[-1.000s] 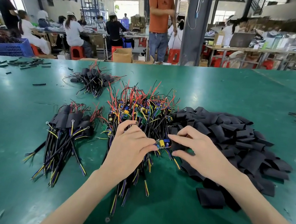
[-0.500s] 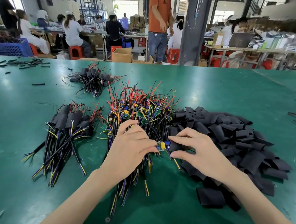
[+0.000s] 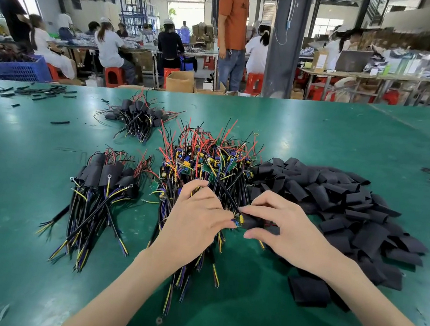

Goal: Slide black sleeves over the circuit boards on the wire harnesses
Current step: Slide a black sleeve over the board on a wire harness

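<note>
- One circuit board lies left-right, pinched by the left grip.
- Right grip pinches the black sleeve, mouth facing left.
- Circuit board's right end is hidden inside.

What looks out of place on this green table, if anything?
Some loose black sleeves lie scattered at the far left of the table, away from the big sleeve pile. Nothing looks damaged.

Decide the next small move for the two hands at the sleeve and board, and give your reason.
Probably draw the sleeve leftward over the board. The right hand pinches the sleeve, the left hand pinches the board, and the board's blue and yellow parts show bare at the sleeve's mouth, so it looks only partly covered.
</note>
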